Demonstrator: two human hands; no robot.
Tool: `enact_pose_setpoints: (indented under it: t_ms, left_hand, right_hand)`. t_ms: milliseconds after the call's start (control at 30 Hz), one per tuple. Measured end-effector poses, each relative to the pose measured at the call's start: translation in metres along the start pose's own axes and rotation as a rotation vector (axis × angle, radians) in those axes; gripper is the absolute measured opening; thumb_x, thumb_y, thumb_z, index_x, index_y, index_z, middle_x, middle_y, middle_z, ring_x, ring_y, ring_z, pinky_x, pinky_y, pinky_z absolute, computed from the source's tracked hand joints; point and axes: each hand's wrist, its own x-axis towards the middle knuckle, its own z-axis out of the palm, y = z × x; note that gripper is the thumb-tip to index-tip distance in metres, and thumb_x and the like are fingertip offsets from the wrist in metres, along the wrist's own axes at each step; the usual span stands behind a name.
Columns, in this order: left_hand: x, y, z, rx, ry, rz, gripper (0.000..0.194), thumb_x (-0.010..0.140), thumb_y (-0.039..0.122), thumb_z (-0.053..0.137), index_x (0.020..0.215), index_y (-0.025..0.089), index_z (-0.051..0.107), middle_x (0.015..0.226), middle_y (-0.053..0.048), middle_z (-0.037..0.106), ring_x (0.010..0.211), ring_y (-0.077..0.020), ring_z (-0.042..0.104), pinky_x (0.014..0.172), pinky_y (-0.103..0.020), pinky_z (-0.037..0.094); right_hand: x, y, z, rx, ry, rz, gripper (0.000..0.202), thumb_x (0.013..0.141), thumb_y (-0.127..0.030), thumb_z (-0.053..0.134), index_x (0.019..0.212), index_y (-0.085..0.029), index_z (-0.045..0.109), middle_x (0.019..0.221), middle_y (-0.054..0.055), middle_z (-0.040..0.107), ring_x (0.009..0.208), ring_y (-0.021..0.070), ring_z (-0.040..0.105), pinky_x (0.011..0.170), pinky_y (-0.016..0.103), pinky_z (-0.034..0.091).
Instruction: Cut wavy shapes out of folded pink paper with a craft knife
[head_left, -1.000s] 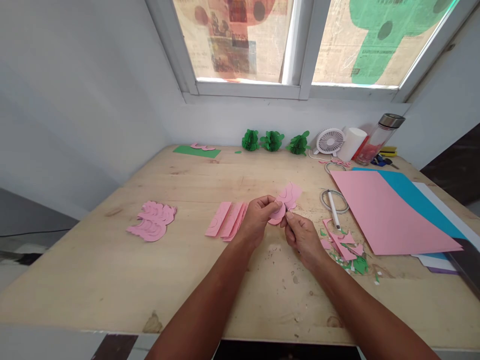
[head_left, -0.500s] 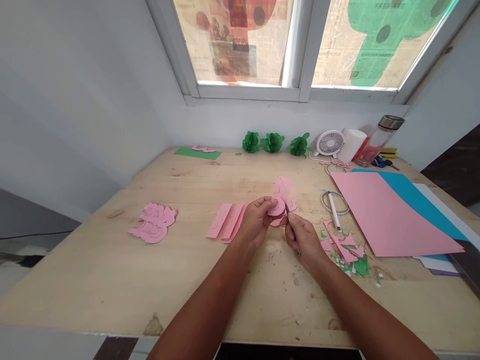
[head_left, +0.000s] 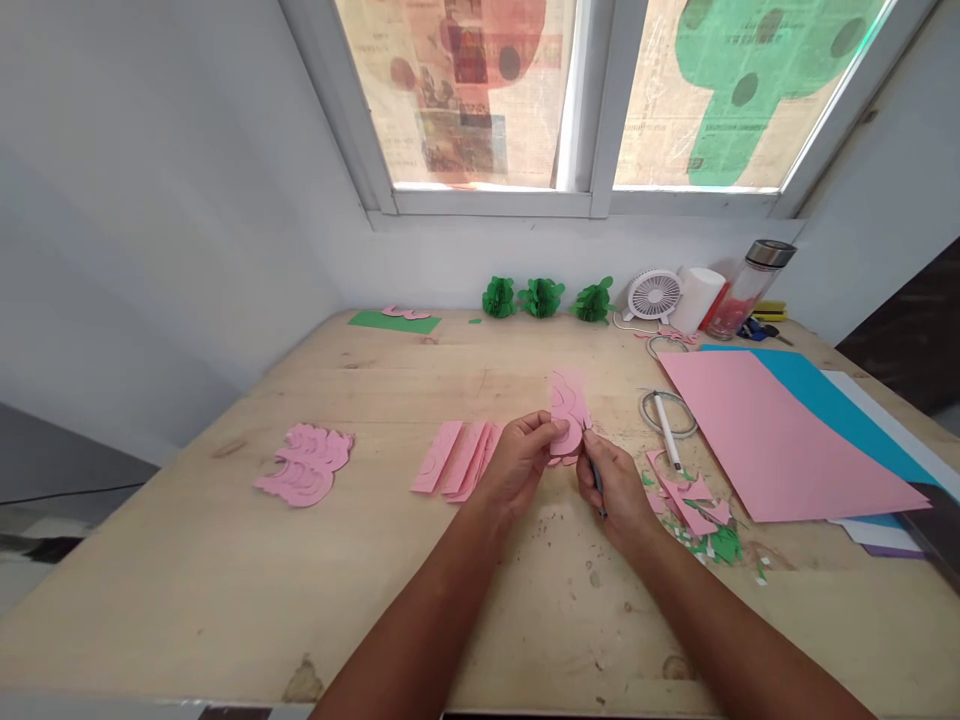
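My left hand pinches a folded pink paper piece with pencilled curves, held upright above the wooden table. My right hand is closed around small scissors, whose dark blades meet the paper's lower right edge. Folded pink strips lie just left of my left hand. Farther left lies a pile of cut pink scalloped shapes.
Pink and green scraps lie right of my right hand. A white pen on a wire ring, large pink and blue sheets, three green paper balls, a small fan, a bottle and a green sheet stand farther back.
The pink piece has turned from lying tilted to the right to standing upright. The scissors' blades have come in against its lower edge. The camera has tipped slightly.
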Motion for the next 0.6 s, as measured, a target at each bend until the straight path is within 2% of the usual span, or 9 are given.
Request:
enact_pose_setpoints:
  t_ms: [167,367,600]
  left_hand:
    - [-0.0009,-0.0032,-0.0012,0.099,-0.019,-0.013,0.025,0.064,0.027,0.07,0.054,0.013,0.052,0.055,0.002,0.049,0.055,-0.0083,0.043,0.059,-0.024,0.034]
    - [-0.0017,-0.007,0.0007,0.104,-0.05,-0.017,0.022,0.063,0.028,0.072,0.057,0.012,0.057,0.062,-0.001,0.055,0.061,-0.0098,0.049,0.065,-0.024,0.038]
    - [-0.002,-0.0075,-0.001,0.247,-0.119,-0.025,0.021,0.065,0.032,0.069,0.069,0.012,0.064,0.069,-0.005,0.06,0.066,-0.0137,0.052,0.067,-0.027,0.041]
  right_hand:
    - [0.0006,-0.0013,-0.0015,0.051,0.014,-0.038,0.04,0.08,-0.047,0.055,0.056,-0.017,0.044,0.044,-0.007,0.038,0.034,0.0037,0.025,0.033,0.019,0.015]
    - [0.0017,-0.0029,-0.0032,0.181,0.051,-0.054,0.032,0.074,-0.039,0.065,0.062,-0.018,0.044,0.043,-0.01,0.035,0.033,0.0024,0.022,0.032,0.016,0.014]
    - [0.0009,-0.0054,-0.0018,0.252,0.103,-0.026,0.026,0.069,-0.035,0.07,0.066,-0.017,0.051,0.043,-0.01,0.033,0.033,0.0021,0.022,0.031,0.015,0.015]
